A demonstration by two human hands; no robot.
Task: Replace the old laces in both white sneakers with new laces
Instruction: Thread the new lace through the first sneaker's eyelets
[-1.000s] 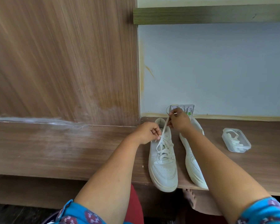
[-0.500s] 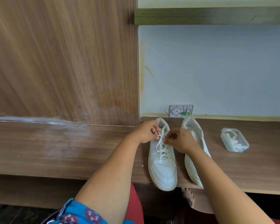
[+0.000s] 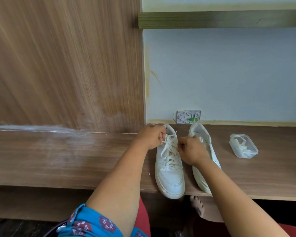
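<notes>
Two white sneakers stand side by side on the wooden worktop (image 3: pixel 75 159), toes toward the person. The left hand (image 3: pixel 151 136) sits just left of the laced sneaker (image 3: pixel 169 170), near its collar, fingers curled and pinching one end of the lace (image 3: pixel 168 147). The right hand (image 3: pixel 192 149) lies just right of the same eyelets, pinching the lace's other strand, and partly covers the second sneaker (image 3: pixel 205 139) behind it. Well to the right of that hand a clear plastic box (image 3: pixel 243 145) holds white laces.
</notes>
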